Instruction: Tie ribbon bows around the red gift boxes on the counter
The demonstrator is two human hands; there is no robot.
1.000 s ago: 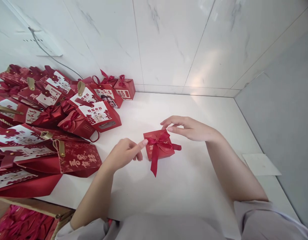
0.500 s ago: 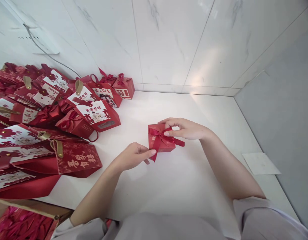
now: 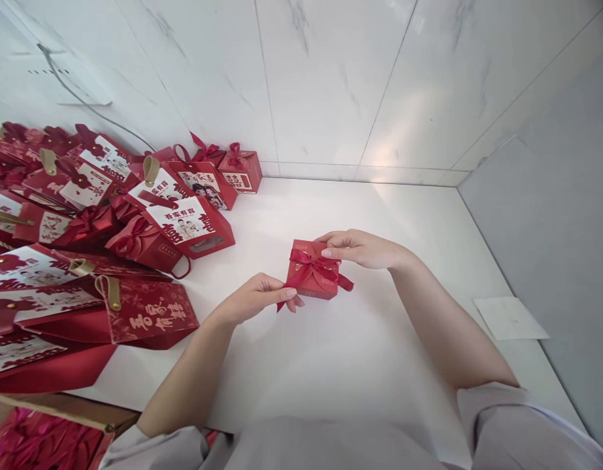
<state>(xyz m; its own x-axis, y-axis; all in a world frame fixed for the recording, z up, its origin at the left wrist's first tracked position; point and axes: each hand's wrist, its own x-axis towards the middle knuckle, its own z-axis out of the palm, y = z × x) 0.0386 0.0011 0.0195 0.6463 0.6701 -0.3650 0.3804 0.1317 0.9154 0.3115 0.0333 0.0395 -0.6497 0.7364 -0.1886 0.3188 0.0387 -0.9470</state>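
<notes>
A small red gift box [image 3: 317, 287] with pale printing sits on the white table, a red ribbon [image 3: 311, 261] tied in a bow across its top. My left hand [image 3: 262, 297] pinches one ribbon tail at the box's near left corner, drawing it out to the left. At the far right side, my right hand [image 3: 357, 249] grips the box, thumb on top near the bow and fingers behind it, partly hidden. The other ribbon tail hangs over the right edge of the box.
Many red gift boxes and bags crowd the left, among them a bag with a white label [image 3: 186, 225] and a ribboned box [image 3: 242, 171]. A cardboard carton [image 3: 80, 408] of red ribboned pieces stands at lower left. White paper [image 3: 511, 318] lies at right, beside a grey panel.
My left hand has taken the ribbon tail farther left and slightly up. The box has turned a little, and my right thumb has moved up from the bow to the box's right side.
</notes>
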